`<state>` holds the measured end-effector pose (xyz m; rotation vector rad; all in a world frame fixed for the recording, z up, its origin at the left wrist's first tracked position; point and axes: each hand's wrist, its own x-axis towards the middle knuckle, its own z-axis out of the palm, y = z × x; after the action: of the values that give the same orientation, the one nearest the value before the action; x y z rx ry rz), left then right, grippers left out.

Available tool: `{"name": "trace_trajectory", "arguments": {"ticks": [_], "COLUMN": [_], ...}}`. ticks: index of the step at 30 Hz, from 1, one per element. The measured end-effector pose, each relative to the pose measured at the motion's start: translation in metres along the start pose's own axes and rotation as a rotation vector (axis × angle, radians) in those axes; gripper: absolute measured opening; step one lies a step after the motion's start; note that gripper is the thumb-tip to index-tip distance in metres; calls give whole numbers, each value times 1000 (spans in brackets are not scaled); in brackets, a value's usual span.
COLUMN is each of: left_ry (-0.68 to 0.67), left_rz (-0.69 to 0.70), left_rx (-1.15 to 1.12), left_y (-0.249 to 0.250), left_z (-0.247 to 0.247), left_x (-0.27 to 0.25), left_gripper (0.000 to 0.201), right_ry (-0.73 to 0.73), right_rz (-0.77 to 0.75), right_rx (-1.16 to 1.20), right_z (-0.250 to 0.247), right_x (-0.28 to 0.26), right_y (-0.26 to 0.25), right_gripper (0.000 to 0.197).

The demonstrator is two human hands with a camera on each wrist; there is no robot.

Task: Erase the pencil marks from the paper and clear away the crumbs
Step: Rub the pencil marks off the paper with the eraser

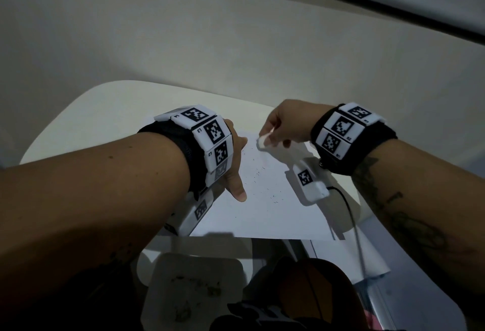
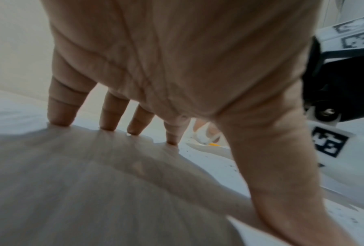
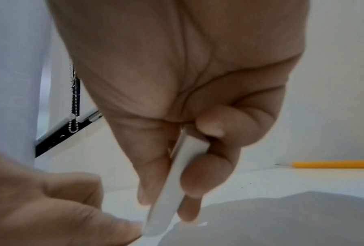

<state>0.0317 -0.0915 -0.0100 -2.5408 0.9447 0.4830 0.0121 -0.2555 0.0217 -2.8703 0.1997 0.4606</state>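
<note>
A white sheet of paper (image 1: 262, 215) lies on a white table (image 1: 105, 120). Small dark eraser crumbs (image 1: 258, 174) are scattered over its middle. My left hand (image 1: 233, 173) holds down the sheet's left side, its straight, spread fingertips (image 2: 60, 119) touching the surface. At the sheet's far edge my right hand (image 1: 273, 134) pinches a white eraser (image 1: 263, 142) between thumb and fingers. The eraser (image 3: 170, 183) points down with its lower end on the paper, close to my left hand (image 3: 50, 208). I can make out no pencil marks.
A yellow pencil (image 3: 332, 164) lies on the table beyond the paper to the right. A white tray (image 1: 194, 286) holding some debris sits below the table's near edge. A pale wall stands right behind the table.
</note>
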Motion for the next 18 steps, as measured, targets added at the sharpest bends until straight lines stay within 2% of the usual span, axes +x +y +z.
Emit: {"name": "trace_trajectory", "arguments": {"ticks": [1,3,7,11,14,18], "left_ry": [-7,-13,-11,2,15,-7], "left_rz": [2,6,10,33,23,17], "left_rx": [-2,-2,0,-31,25,30], "left_y": [-1,-1,1,1,1,1], "left_z": [0,0,1,6,5,5], "left_x": [0,0,2,5,6,8], "left_gripper": [134,134,131,137,137,137], "right_ry": [61,82,2,-104,-42,53], "right_rz": [3,4,4,-45,-38,6], "right_rx": [44,85,54,-3,-22,76], "right_z": [1,4,12,13,9,6], "right_x": [4,9,1,-10,-8,-4], "right_y": [-1,-3,0,1,-6,-1], "right_gripper": [8,9,10,14,12,10]}}
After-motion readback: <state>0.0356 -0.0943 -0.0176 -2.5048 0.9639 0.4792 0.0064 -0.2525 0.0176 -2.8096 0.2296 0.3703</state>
